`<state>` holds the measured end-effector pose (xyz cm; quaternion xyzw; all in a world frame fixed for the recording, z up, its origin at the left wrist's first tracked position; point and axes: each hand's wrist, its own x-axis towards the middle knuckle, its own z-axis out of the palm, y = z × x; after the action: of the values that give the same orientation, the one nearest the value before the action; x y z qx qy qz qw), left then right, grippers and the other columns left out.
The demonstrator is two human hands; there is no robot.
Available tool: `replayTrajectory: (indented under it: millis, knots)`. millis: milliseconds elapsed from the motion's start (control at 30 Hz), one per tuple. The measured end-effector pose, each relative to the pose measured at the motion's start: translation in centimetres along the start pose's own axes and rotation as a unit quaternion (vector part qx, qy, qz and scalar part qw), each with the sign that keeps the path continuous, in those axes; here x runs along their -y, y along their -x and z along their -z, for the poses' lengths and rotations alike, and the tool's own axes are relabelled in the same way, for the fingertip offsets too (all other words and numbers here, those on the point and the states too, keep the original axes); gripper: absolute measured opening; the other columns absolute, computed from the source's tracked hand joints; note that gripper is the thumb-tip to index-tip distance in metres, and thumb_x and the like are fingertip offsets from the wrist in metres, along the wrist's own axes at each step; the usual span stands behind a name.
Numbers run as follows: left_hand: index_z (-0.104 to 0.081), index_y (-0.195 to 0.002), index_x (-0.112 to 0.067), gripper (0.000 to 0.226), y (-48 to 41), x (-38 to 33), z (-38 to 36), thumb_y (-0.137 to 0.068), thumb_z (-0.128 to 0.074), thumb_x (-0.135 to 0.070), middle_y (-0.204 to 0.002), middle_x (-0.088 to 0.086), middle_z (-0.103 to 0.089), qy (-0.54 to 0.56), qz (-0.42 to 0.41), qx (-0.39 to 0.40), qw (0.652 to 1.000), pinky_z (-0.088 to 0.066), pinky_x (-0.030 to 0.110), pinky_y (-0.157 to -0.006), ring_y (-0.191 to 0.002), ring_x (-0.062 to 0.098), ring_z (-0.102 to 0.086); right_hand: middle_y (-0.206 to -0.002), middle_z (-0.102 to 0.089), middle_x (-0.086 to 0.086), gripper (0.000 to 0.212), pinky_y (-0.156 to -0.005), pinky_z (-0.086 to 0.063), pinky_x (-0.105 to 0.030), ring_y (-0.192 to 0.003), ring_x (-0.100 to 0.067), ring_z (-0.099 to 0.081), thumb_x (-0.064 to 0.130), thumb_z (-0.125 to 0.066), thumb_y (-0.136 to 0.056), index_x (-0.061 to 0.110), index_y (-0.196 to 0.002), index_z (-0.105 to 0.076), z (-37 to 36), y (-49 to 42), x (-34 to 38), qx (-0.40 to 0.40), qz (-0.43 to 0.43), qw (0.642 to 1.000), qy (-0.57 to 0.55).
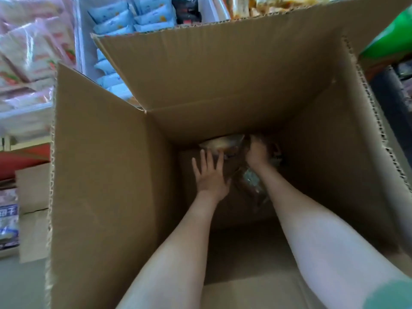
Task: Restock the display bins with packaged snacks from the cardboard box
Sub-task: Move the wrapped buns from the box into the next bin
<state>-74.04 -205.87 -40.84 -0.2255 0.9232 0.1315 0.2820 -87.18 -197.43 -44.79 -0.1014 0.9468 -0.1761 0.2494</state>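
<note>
Shop shelving is filling the background of the head view: white display bins (pixel 83 43) are holding pale blue packets (pixel 116 18), with pink-striped packets (pixel 26 52) to their left and orange ones along the top edge.

I am looking straight down into a deep cardboard box (pixel 100 175), and both bare arms are reaching to its floor. The remaining snack packets (pixel 223 142) are lying in a small shadowed heap against the far wall, a pale one on top and a clear crinkled one (pixel 252 181) between the wrists.

My left hand (pixel 211 177) is lying flat, fingers spread, fingertips touching the pale packet's near edge. My right hand (pixel 257 152) is curling down into the heap; shadow is hiding its fingertips, so I cannot tell whether they are gripping anything.

To do this well, I am judging that both hands should be scooping inward, gathering several packets at once by their bodies, not their seams, then lifting straight up.

The raised far flap (pixel 223 63) is standing between box and bins, so it will likely need clearing. A green object (pixel 390 41) is crowding the right rim, and a smaller carton (pixel 33 188) and a blue-printed bag (pixel 9 224) are sitting on the floor at left.
</note>
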Motion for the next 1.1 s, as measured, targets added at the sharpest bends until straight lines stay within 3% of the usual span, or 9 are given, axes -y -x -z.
replayTrajectory:
  millis: [133,333,500,633,767,833,967,1033,1100]
  knots:
    - [0.015,-0.150,-0.023,0.082,-1.1,0.4,-0.9,-0.095,-0.041,-0.046,-0.155,0.012,0.025,0.011,0.026,-0.004,1.000,0.019,0.052,-0.109,-0.141,0.031,0.026,-0.134,-0.050,-0.019,0.035,-0.098,-0.032,-0.032,-0.125,-0.033,-0.045,0.012,-0.043,-0.097,0.006,-0.131,-0.048,-0.4,-2.2,1.5,-0.017,-0.008,0.998,-0.053]
    - [0.015,-0.149,-0.019,0.089,-1.3,1.6,-1.7,-0.093,-0.052,-0.030,-0.155,0.014,0.023,0.000,0.047,0.017,0.999,0.017,0.052,-0.110,-0.142,0.032,0.023,-0.100,-0.062,-0.021,0.014,-0.062,-0.023,-0.031,-0.096,-0.032,-0.056,0.000,-0.046,-0.089,-0.001,-0.096,-0.058,-0.8,-1.6,1.7,-0.004,0.038,0.995,-0.089]
    - [0.008,-0.150,-0.018,0.091,-1.4,0.7,-1.0,-0.087,-0.057,-0.014,-0.157,0.014,0.017,0.040,0.005,-0.016,0.999,0.013,0.051,-0.114,-0.144,0.028,0.019,-0.090,-0.058,-0.013,0.011,-0.067,-0.033,-0.026,-0.088,-0.029,-0.058,0.001,-0.054,-0.086,0.010,-0.084,-0.060,0.3,0.5,2.6,0.044,0.137,0.986,-0.089]
    - [-0.002,-0.150,-0.016,0.093,-0.5,0.2,0.4,-0.084,-0.063,-0.039,-0.157,0.010,-0.009,0.117,-0.017,-0.089,0.989,0.007,0.047,-0.116,-0.146,0.025,-0.003,-0.088,-0.053,-0.002,0.015,-0.074,-0.039,-0.026,-0.086,-0.017,-0.053,0.004,-0.055,-0.087,0.017,-0.080,-0.059,3.6,3.3,3.6,0.068,0.180,0.975,-0.109]
    - [-0.023,-0.143,-0.015,0.083,1.5,-0.4,3.8,-0.079,-0.065,-0.047,-0.144,0.007,-0.034,0.194,-0.051,-0.168,0.965,-0.015,0.042,-0.117,-0.136,0.024,-0.030,-0.078,-0.058,0.006,0.026,-0.078,-0.045,-0.033,-0.080,-0.009,-0.054,0.007,-0.058,-0.086,0.027,-0.069,-0.056,8.9,6.4,4.9,0.100,0.185,0.962,-0.177]
    - [-0.030,-0.137,-0.015,0.078,3.1,-0.8,6.0,-0.077,-0.067,-0.047,-0.134,0.006,-0.044,0.228,-0.076,-0.192,0.952,-0.034,0.038,-0.106,-0.125,0.024,-0.043,-0.078,-0.060,0.004,0.027,-0.079,-0.045,-0.034,-0.080,-0.010,-0.055,0.008,-0.059,-0.084,0.028,-0.067,-0.057,11.7,8.3,5.6,0.089,0.199,0.957,-0.192]
    - [-0.031,-0.126,-0.021,0.070,8.3,-2.2,10.5,-0.075,-0.066,-0.054,-0.113,-0.002,-0.054,0.293,-0.073,-0.213,0.929,-0.047,0.030,-0.075,-0.100,0.018,-0.058,-0.103,-0.062,0.002,0.007,-0.088,-0.047,-0.027,-0.104,-0.013,-0.055,0.026,-0.064,-0.084,0.032,-0.087,-0.066,16.2,13.2,6.2,-0.017,0.230,0.929,-0.291]
    - [-0.032,-0.119,-0.021,0.067,11.5,-3.0,12.0,-0.074,-0.068,-0.054,-0.106,-0.005,-0.057,0.386,-0.047,-0.214,0.896,-0.044,0.028,-0.067,-0.092,0.017,-0.061,-0.120,-0.058,0.004,0.024,-0.098,-0.039,-0.025,-0.116,-0.009,-0.050,0.029,-0.063,-0.085,0.029,-0.110,-0.062,17.3,15.9,6.1,-0.078,0.220,0.897,-0.375]
    - [-0.035,-0.108,-0.022,0.061,14.5,-3.1,13.2,-0.071,-0.070,-0.055,-0.099,-0.006,-0.060,0.442,-0.047,-0.215,0.870,-0.049,0.031,-0.068,-0.088,0.016,-0.062,-0.135,-0.048,0.000,0.039,-0.100,-0.032,-0.022,-0.123,-0.009,-0.043,0.029,-0.060,-0.090,0.024,-0.128,-0.051,17.9,18.5,5.9,-0.091,0.179,0.875,-0.440]
